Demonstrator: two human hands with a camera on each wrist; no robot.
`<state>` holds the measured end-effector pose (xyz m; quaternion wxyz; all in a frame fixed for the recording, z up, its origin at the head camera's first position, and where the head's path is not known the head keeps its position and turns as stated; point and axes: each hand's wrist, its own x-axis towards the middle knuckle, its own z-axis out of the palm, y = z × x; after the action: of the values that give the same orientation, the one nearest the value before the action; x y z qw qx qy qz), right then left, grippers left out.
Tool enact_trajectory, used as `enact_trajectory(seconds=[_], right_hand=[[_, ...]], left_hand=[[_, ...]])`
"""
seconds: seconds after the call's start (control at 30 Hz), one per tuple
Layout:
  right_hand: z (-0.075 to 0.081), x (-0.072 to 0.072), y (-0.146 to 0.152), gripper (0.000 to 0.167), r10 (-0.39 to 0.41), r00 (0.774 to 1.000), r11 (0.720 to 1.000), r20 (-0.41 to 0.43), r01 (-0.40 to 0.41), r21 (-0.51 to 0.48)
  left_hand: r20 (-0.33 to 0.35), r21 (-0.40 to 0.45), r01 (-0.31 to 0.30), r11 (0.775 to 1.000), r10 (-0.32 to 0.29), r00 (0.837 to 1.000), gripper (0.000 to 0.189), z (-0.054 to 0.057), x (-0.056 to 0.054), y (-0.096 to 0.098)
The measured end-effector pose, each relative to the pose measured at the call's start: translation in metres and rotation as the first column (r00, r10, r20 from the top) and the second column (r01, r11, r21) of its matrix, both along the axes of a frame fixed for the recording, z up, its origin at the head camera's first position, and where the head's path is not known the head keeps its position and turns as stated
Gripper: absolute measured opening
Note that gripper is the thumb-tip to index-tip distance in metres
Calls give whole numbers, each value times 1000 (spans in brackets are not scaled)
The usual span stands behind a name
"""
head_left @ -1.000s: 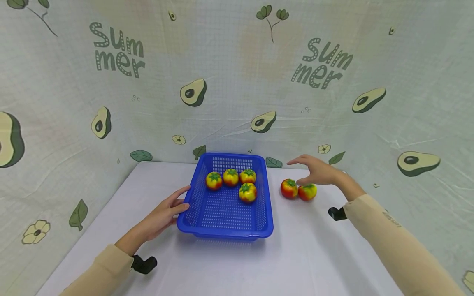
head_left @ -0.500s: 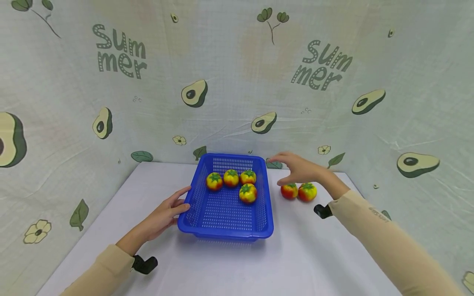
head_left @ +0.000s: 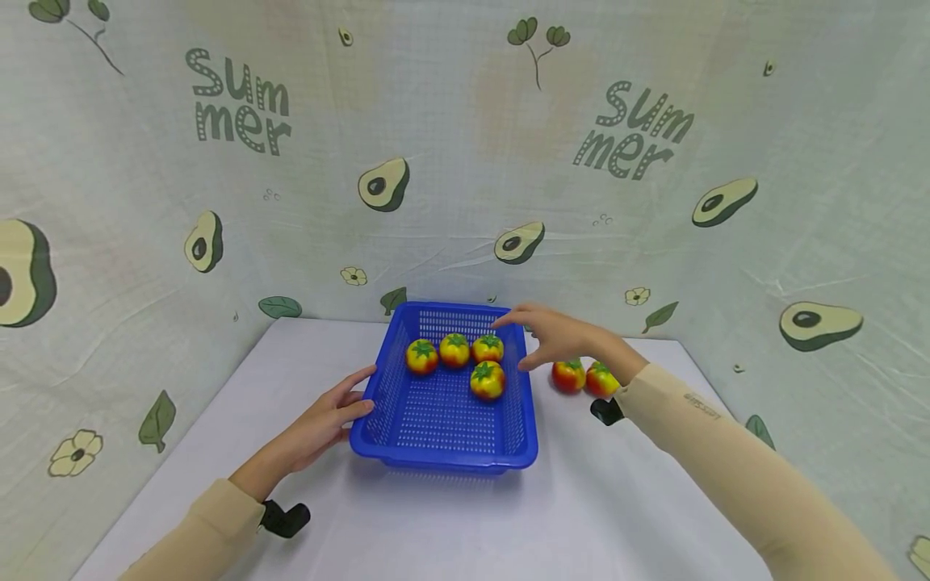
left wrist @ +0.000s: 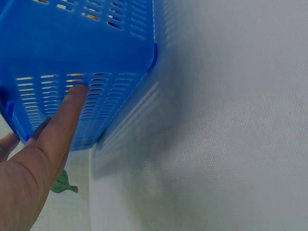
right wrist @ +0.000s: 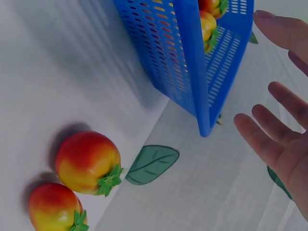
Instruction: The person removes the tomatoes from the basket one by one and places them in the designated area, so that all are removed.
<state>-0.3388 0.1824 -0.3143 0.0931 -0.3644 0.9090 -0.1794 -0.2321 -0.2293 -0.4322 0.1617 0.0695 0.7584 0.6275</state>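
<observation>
A blue slotted plastic basket stands on the white table, holding several round red-and-yellow fruits with green leafy tops. My left hand is at its left side, straight fingers touching the outside; in the left wrist view one fingertip rests against the slotted wall. Over the basket's right rim hovers my right hand, thumb and fingers spread apart with nothing between them. Two more such fruits, one nearer the basket and one farther right, lie on the table below the right wrist, partly covered by it.
A pale cloth printed with avocados, leaves and lettering hangs behind the table and along both sides. Black camera mounts sit on the left wrist and the right wrist.
My right hand has moved left, from above the two loose fruits to the basket's right rim, with its fingers still spread. The left hand and the basket have stayed in place.
</observation>
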Motion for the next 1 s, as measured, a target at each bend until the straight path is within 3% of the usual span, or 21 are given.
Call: enact_trajectory(seconds=[0.4,1.0], right_hand=[[-15,-14,-27,70,75,995,996,68,-79,48],[-38,-25,-47,70,66,986,990,154,-83,112]], left_hand=[[2,4,1,1000,-1,1000,75,-1,0,-2],[0,-18,-10,1000,10,1000,73,-1,-2,-1]])
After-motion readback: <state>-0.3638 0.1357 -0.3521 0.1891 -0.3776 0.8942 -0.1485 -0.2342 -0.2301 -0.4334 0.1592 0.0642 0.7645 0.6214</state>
